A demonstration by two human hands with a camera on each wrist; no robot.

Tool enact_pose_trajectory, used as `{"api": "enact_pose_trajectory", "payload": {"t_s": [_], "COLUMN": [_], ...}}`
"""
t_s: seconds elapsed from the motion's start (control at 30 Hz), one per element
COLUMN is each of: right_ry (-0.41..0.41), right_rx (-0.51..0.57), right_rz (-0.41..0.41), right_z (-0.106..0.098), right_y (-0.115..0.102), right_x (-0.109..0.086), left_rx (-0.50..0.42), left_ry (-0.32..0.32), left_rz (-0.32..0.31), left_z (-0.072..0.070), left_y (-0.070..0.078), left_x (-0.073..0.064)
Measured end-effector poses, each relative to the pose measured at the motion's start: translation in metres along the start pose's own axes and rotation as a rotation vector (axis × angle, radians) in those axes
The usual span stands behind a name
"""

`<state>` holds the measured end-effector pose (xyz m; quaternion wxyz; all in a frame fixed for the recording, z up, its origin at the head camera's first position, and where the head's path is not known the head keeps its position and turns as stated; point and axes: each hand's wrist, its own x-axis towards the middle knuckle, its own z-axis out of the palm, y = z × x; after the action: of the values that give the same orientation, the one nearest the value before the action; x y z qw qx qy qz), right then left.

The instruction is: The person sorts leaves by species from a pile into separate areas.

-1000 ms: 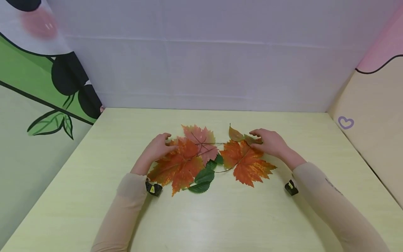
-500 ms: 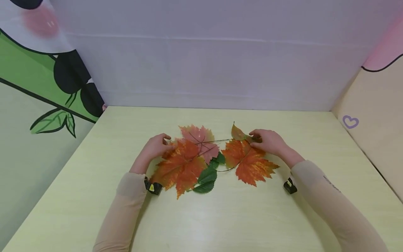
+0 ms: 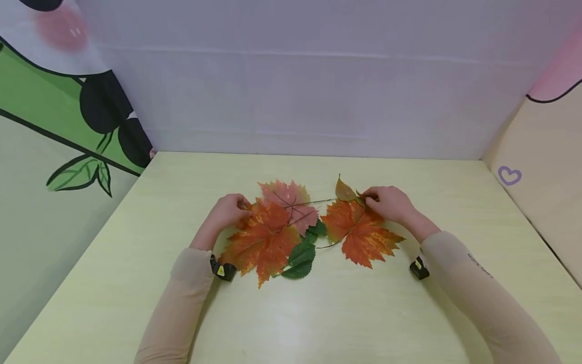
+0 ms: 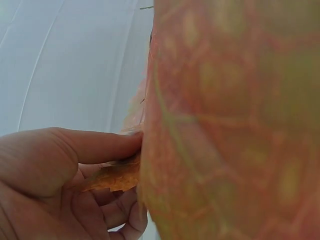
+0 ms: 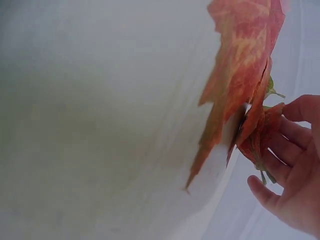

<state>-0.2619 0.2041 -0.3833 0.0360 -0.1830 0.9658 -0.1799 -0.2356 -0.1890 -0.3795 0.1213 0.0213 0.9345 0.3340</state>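
An artificial autumn-leaf garland lies on the table in the head view. My left hand [image 3: 229, 211] pinches the edge of its large left orange leaf [image 3: 265, 242]; in the left wrist view the thumb presses on a leaf edge [image 4: 117, 177], and leaf fills the right side. My right hand [image 3: 390, 203] pinches leaf material at the top of the right orange leaf [image 3: 364, 237], beside a small yellow-brown leaf [image 3: 345, 191]. The right wrist view shows red leaf [image 5: 242, 55] beside those fingers. A pink leaf [image 3: 291, 199] and green leaves [image 3: 300, 260] lie between the hands, joined by thin stems.
A pale wooden table [image 3: 291, 323] is under the leaves. Behind it stands a plain lavender-grey backdrop [image 3: 291, 101]. Printed panels flank both sides, the right one with a purple heart [image 3: 509, 175]. A small black wrist camera [image 3: 223, 268] is on each wrist.
Both hands have tightened their fingers onto the leaves. The left orange leaf has moved slightly right and nearer, while the small yellow-brown leaf has shifted right. The head view has shifted a little.
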Motion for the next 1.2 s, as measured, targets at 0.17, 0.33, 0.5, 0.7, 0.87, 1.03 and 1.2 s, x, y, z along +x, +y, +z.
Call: {"api": "enact_pose_trajectory", "payload": {"t_s": [0.17,0.33,0.5,0.7,0.87,1.03,1.2], "right_ry": [0.027,0.034,0.052,0.041,0.016,0.039,0.052], "right_rx": [-0.024,-0.035,-0.019,-0.012,-0.009,-0.001,0.009], "right_rz": [0.04,0.06,0.04,0.03,0.071,0.068,0.061], "right_z": [-0.004,-0.007,-0.009,-0.008,-0.008,-0.016,-0.023], "right_y": [-0.005,-0.005,-0.002,0.003,0.008,0.013,0.026], "right_x": [0.001,0.002,0.002,0.002,0.004,0.001,0.0], "left_rx": [0.004,0.012,0.002,-0.003,-0.013,-0.016,-0.007], "left_ry": [0.01,0.011,0.011,0.002,-0.004,-0.001,0.003], "left_rz": [-0.001,0.01,0.012,0.023,0.019,0.017,0.024], "left_z": [0.0,0.001,0.001,0.002,0.002,0.002,0.001], "left_y": [-0.002,-0.004,-0.007,-0.009,-0.007,-0.005,-0.005], "left_x": [0.0,0.001,0.002,0.004,0.002,0.001,-0.001]}}
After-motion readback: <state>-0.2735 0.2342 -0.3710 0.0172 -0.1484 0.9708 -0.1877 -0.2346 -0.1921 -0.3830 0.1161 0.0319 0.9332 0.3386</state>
